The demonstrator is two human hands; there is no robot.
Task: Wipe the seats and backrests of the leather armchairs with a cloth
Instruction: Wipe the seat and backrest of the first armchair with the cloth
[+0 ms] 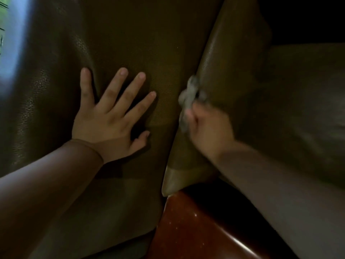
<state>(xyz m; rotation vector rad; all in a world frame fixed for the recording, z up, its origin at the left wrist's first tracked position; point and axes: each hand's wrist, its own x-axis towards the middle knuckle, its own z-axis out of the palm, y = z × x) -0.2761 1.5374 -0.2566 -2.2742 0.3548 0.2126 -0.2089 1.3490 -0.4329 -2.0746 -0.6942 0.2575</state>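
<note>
From the head camera, the only view I have, my left hand (110, 116) lies flat with its fingers spread on the brown leather cushion (119, 43), holding nothing and simply bracing the surface. My right hand (207, 126) is curled around a bunched grey cloth (188, 96), which I judge is pressed against the edge of the neighbouring leather panel (233, 58), right at the seam where the two cushions meet; the hand and cloth are blurred, so I cannot say how much of the cloth is touching. Below the seam the polished wooden frame (196, 227) shows, reddish and glossy. I read the step in hand as wiping along the crease between the cushions. To do it well, I would keep the left palm pushing its cushion aside so the crease stays open, work a fold of cloth down into the gap, and draw it along the seam toward the wooden frame in one steady stroke. The light is dim, so I would go by feel and overlap strokes, then carry on over the broad face of the panel.
</note>
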